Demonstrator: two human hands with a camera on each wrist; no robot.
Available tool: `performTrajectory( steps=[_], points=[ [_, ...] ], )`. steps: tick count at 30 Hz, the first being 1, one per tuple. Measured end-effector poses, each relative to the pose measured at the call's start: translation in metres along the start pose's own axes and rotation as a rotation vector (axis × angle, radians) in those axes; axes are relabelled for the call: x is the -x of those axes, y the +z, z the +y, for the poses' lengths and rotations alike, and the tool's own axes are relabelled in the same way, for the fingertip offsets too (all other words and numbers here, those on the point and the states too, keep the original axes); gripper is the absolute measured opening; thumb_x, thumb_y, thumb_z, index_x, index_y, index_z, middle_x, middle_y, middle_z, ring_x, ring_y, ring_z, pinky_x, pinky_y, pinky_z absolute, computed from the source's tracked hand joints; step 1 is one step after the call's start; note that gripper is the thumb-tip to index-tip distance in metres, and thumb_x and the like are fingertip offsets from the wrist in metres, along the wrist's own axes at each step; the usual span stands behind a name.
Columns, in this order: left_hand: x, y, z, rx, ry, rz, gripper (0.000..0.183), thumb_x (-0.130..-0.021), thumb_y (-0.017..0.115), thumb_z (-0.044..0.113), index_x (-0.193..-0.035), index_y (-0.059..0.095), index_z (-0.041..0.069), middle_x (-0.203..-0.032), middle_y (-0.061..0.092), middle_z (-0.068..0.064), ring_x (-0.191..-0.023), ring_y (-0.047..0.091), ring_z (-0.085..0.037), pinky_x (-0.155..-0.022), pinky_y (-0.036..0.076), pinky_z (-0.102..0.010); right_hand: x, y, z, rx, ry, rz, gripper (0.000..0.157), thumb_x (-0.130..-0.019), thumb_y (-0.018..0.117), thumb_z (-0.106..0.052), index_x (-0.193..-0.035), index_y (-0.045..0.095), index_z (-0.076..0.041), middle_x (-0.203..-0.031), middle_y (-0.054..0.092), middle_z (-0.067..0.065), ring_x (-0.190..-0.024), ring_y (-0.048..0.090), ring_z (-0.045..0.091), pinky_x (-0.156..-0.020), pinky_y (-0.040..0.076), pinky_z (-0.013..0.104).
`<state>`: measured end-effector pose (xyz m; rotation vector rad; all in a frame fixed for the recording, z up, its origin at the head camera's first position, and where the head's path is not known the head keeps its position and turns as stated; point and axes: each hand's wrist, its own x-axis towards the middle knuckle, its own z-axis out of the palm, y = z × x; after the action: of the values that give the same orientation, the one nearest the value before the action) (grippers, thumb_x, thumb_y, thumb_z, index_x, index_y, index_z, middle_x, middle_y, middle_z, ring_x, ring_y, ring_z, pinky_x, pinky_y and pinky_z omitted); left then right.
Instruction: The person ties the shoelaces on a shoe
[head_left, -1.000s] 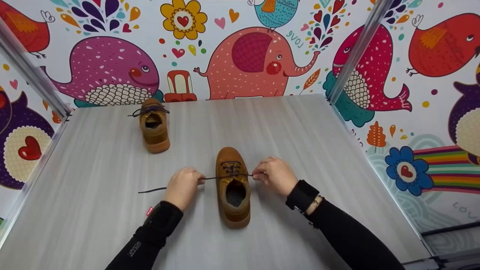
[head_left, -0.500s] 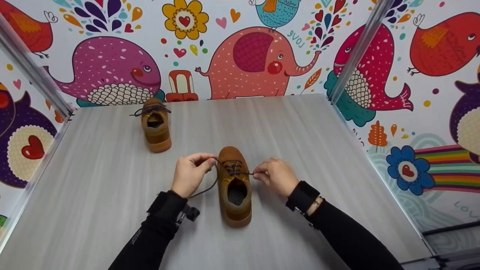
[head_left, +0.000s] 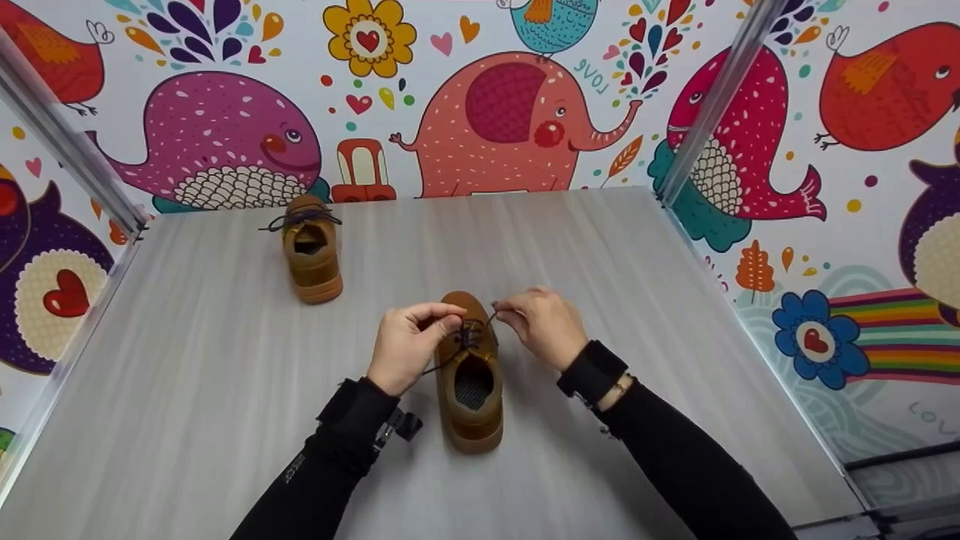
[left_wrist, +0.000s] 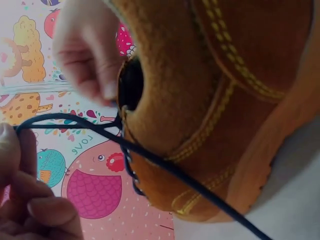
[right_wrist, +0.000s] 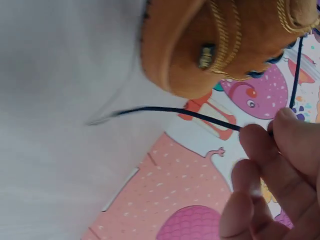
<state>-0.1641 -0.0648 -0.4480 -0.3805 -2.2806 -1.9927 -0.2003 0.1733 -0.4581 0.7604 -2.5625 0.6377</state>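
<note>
A tan-brown shoe [head_left: 474, 433] with yellow stitching stands upright on the table, toe facing away. My left hand [head_left: 409, 346] is over its left side, pinching one dark shoelace [left_wrist: 190, 185] between thumb and index finger. In the left wrist view that lace bends at the fingertips and its loose part runs down across the shoe's side. At the right of the toe, my right hand [head_left: 551, 328] pinches the other lace end [right_wrist: 170, 110], whose free tip trails past the fingers over the table. Crossed lacing [head_left: 471, 335] shows between the two hands.
A matching shoe [head_left: 317, 277] with its lace tied in a bow stands farther back on the left, near the rear wall. Printed cartoon panels [head_left: 495, 127] border the pale wood-grain table [head_left: 637, 262] at the back and sides, with metal posts at the corners.
The left hand has lifted its lace and come right, from beside the shoe to over it. The right hand has moved slightly forward and left, its lace now angled up.
</note>
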Motion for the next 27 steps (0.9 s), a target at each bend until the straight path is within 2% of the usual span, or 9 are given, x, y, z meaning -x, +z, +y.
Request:
performTrajectory(
  steps=[6,9,12,14,16,18,21,23,27],
  points=[
    [0.003,-0.002,-0.002,-0.001,0.01,0.0,0.013,-0.098,0.077,0.011,-0.106,0.084,0.004,-0.104,0.081,-0.022,-0.092,0.078,-0.024,-0.078,0.057,-0.019,-0.018,0.008,-0.013,-0.05,-0.131,0.075,0.011,-0.1,0.077,-0.017,-0.106,0.084,-0.012,-0.099,0.084,0.003,-0.09,0.075,0.025,-0.08,0.062,0.04],
    [0.004,-0.003,-0.003,0.003,0.016,0.005,0.012,-0.097,0.078,0.011,-0.105,0.084,0.004,-0.102,0.082,-0.019,-0.091,0.077,-0.023,-0.076,0.056,-0.018,-0.026,0.011,-0.02,-0.203,-0.161,0.034,0.011,-0.1,0.075,-0.013,-0.107,0.083,-0.01,-0.102,0.083,0.006,-0.095,0.073,0.027,-0.083,0.061,0.039],
    [0.004,-0.003,-0.004,0.018,0.039,0.008,0.012,-0.096,0.079,0.011,-0.103,0.084,0.004,-0.101,0.083,-0.016,-0.09,0.076,-0.012,-0.077,0.057,-0.018,-0.032,0.014,-0.023,-0.528,-0.153,-0.143,0.021,-0.104,0.067,-0.005,-0.123,0.076,0.0,-0.119,0.079,0.017,-0.11,0.073,0.032,-0.093,0.061,0.035],
    [0.003,-0.003,-0.005,0.024,0.051,0.006,0.012,-0.095,0.08,0.01,-0.103,0.085,0.004,-0.102,0.083,-0.016,-0.09,0.076,-0.006,-0.079,0.058,-0.019,-0.033,0.014,-0.022,-0.73,-0.099,-0.278,0.032,-0.108,0.058,-0.001,-0.139,0.063,0.006,-0.132,0.073,0.025,-0.124,0.07,0.036,-0.102,0.059,0.034],
    [0.003,-0.003,-0.005,0.021,0.055,0.006,0.013,-0.095,0.079,0.011,-0.104,0.085,0.003,-0.102,0.083,-0.016,-0.089,0.076,-0.005,-0.079,0.059,-0.019,-0.033,0.014,-0.019,-0.844,-0.043,-0.372,0.041,-0.111,0.05,0.001,-0.152,0.048,0.009,-0.143,0.065,0.031,-0.132,0.066,0.041,-0.108,0.057,0.036],
    [0.002,-0.004,-0.005,0.011,0.052,0.01,0.014,-0.095,0.079,0.011,-0.106,0.085,0.004,-0.102,0.083,-0.016,-0.089,0.076,-0.005,-0.079,0.059,-0.02,-0.032,0.013,-0.016,-0.864,0.005,-0.406,0.045,-0.113,0.044,0.0,-0.157,0.04,0.008,-0.146,0.063,0.032,-0.135,0.065,0.042,-0.11,0.056,0.039],
    [0.001,-0.004,-0.004,-0.01,0.044,0.023,0.013,-0.095,0.08,0.012,-0.105,0.085,0.005,-0.101,0.083,-0.015,-0.088,0.076,-0.005,-0.078,0.06,-0.022,-0.03,0.009,-0.014,-0.838,0.038,-0.405,0.043,-0.115,0.042,-0.003,-0.156,0.042,0.008,-0.146,0.064,0.029,-0.133,0.067,0.039,-0.111,0.056,0.041],
    [0.0,-0.004,-0.004,-0.023,0.06,0.031,0.013,-0.095,0.08,0.013,-0.104,0.085,0.006,-0.101,0.083,-0.014,-0.087,0.076,-0.006,-0.077,0.06,-0.023,-0.029,0.007,-0.014,-0.84,0.05,-0.414,0.041,-0.114,0.046,-0.005,-0.153,0.048,0.007,-0.145,0.066,0.026,-0.13,0.069,0.033,-0.108,0.057,0.036],
    [-0.001,-0.002,-0.005,-0.079,0.116,0.06,0.012,-0.092,0.082,0.014,-0.102,0.086,0.008,-0.104,0.08,-0.01,-0.09,0.072,-0.01,-0.077,0.057,-0.019,-0.027,0.003,-0.017,-0.938,0.094,-0.429,0.047,-0.107,0.064,-0.004,-0.15,0.052,0.008,-0.139,0.068,0.027,-0.119,0.072,0.014,-0.096,0.058,0.024]
  ],
)
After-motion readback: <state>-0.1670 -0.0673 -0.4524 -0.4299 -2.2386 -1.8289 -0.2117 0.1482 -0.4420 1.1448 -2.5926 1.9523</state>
